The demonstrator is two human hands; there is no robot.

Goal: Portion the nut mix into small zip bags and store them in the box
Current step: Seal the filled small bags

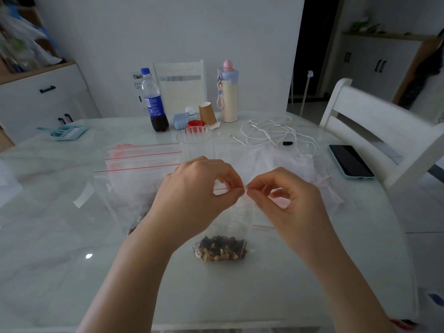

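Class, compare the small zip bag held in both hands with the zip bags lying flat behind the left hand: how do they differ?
The small zip bag hangs upright, pinched at its top by the left hand and right hand; the flat zip bags lie untouched on the table. The small zip bag holds nut mix; the flat zip bags look empty. Both are clear with red seal lines.

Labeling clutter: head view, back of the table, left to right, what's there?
Blue dustpan set → cola bottle → paper cup → pastel flask → white cable → phone.

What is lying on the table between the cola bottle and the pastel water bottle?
In the head view, between the cola bottle and the pastel water bottle: a brown paper cup, a red cap and a pale blue item.
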